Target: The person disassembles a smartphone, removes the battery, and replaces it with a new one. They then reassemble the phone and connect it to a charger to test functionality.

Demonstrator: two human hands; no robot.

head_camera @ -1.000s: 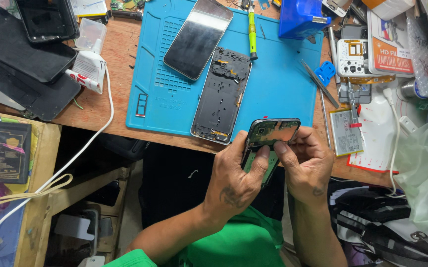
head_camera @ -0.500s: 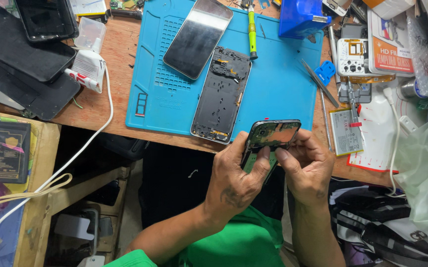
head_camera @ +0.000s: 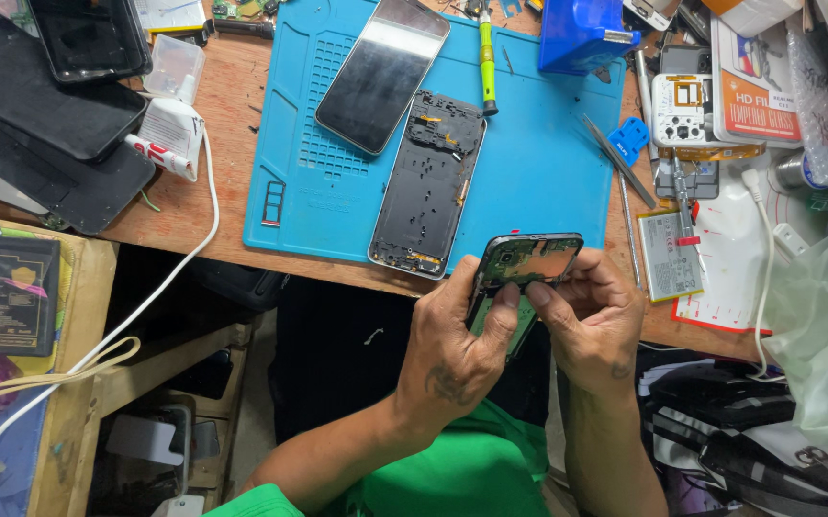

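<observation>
Both my hands hold an opened phone body with its green circuit board showing, just in front of the table's near edge. My left hand grips its left side, the thumb pressed on the board. My right hand holds the right side, fingers curled over the frame. On the blue work mat lie a phone middle frame and a glass screen panel, face up. A green-handled screwdriver rests on the mat beside them.
Tweezers, a flat battery and a small blue pick lie right of the mat. A blue box stands at the back. Dark phone panels are stacked at left. A white cable hangs off the wooden table.
My hands shifted the phone body slightly; the fingers of both hands have closed in more around its lower part. Nothing on the table moved.
</observation>
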